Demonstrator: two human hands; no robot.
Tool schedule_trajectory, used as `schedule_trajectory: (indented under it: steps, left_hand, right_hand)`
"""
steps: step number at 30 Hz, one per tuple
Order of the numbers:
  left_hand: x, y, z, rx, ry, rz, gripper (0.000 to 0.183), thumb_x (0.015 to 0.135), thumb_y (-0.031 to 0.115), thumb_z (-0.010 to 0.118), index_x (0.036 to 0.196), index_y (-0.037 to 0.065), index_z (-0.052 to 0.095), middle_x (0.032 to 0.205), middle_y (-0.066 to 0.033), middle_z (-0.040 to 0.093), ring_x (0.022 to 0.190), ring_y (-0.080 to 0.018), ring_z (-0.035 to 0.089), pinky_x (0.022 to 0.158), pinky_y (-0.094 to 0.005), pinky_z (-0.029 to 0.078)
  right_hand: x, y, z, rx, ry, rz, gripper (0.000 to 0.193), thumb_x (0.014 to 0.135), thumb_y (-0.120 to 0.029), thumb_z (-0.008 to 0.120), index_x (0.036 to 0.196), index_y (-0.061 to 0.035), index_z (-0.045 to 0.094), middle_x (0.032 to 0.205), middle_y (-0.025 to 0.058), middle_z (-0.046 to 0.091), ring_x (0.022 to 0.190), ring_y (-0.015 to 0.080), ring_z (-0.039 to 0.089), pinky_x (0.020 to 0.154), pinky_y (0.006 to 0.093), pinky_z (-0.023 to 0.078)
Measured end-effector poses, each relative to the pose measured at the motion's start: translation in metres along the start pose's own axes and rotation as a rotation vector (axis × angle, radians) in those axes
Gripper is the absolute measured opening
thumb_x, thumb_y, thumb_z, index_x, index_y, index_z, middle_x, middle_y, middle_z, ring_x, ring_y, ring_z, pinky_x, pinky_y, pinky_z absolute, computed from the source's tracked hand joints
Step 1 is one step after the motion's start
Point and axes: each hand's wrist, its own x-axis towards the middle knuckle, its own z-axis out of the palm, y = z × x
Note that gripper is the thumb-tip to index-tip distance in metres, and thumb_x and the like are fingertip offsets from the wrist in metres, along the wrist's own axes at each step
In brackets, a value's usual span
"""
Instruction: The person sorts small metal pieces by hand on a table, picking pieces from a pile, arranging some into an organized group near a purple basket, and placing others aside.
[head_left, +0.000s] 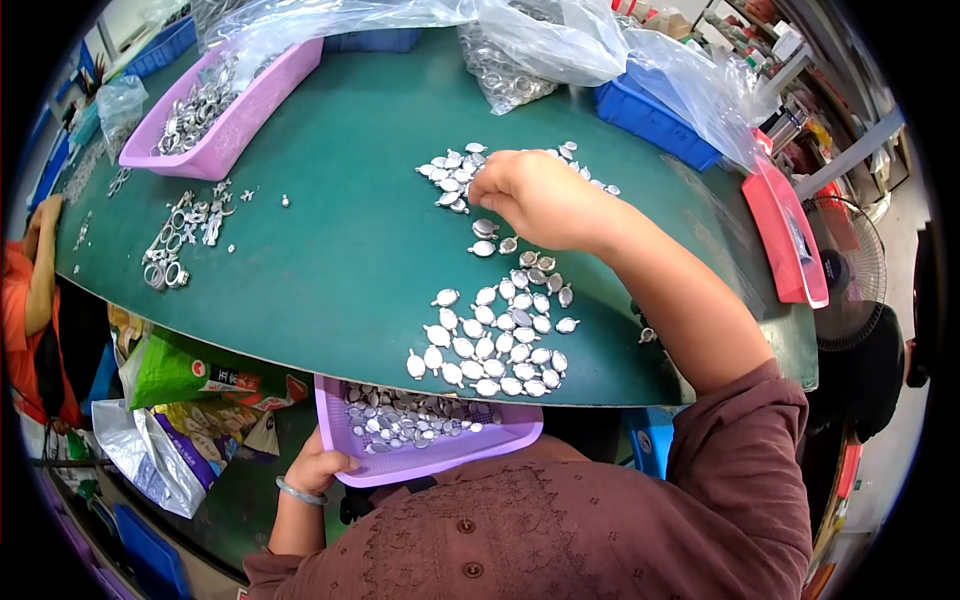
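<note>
Working through the small metal pieces point(450, 180) seems our step: our right hand point(538, 198) reaches into their far cluster, fingers bent and drawn narrow, though we cannot tell whether they hold one. Our left hand point(318, 468) grips the lilac tub point(450, 468) at the table's point(350, 270) near edge, thumb over its rim. The next move calls for a light fingertip pinch. The pieces are silvery ovals with little end tabs, loosely spread on the green top, with more inside the tub.

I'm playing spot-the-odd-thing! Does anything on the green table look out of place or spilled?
Nothing looks clearly spilled. One small metal piece lies by itself on the green table, to the right of the loose pile of metal parts, so it looks a bit stray. The silvery oval pieces lie in loose groups.
</note>
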Motion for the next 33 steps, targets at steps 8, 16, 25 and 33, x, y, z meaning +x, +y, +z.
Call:
schedule_trajectory:
  steps: [8, 16, 25, 33]
  left_hand:
    - [-0.001, 0.001, 0.001, -0.001, 0.013, 0.009, 0.065, 0.053, 0.003, 0.057, 0.117, -0.005, 0.044, 0.106, -0.0086, 0.055, 0.096, -0.0201, 0.052, 0.085, -0.0296, 0.041]
    - [-0.001, 0.001, 0.000, -0.010, -0.004, 0.002, 0.066, 0.054, 0.003, 0.057, 0.118, -0.005, 0.043, 0.105, -0.0085, 0.055, 0.096, -0.0198, 0.052, 0.086, -0.0303, 0.041]
    - [-0.002, -0.002, -0.002, -0.022, 0.005, -0.006, 0.067, 0.054, 0.002, 0.058, 0.118, -0.004, 0.043, 0.107, -0.0082, 0.054, 0.097, -0.0197, 0.052, 0.086, -0.0304, 0.041]
    - [-0.001, -0.002, -0.002, -0.023, -0.008, 0.007, 0.067, 0.054, 0.002, 0.058, 0.119, -0.004, 0.042, 0.107, -0.0081, 0.054, 0.098, -0.0195, 0.051, 0.087, -0.0305, 0.040]
  right_hand:
    - [0.007, -0.013, 0.000, -0.062, -0.081, 0.032, 0.027, 0.080, -0.006, 0.051, 0.104, -0.0093, 0.063, 0.098, 0.0121, 0.060, 0.093, 0.0305, 0.056, 0.080, 0.0381, 0.045]
    - [0.010, -0.006, 0.005, -0.041, 0.101, -0.013, 0.016, 0.078, -0.002, 0.055, 0.092, -0.0046, 0.063, 0.085, 0.0117, 0.056, 0.077, 0.0295, 0.056, 0.069, 0.0364, 0.045]
    - [0.017, -0.021, 0.012, -0.045, 0.049, -0.003, 0.011, 0.077, -0.012, 0.060, 0.085, -0.0070, 0.064, 0.084, 0.0093, 0.056, 0.080, 0.0271, 0.057, 0.071, 0.0362, 0.046]
    - [0.023, -0.017, 0.016, -0.047, 0.035, 0.001, 0.012, 0.077, -0.014, 0.058, 0.083, -0.0081, 0.065, 0.090, 0.0094, 0.058, 0.085, 0.0283, 0.057, 0.075, 0.0378, 0.046]
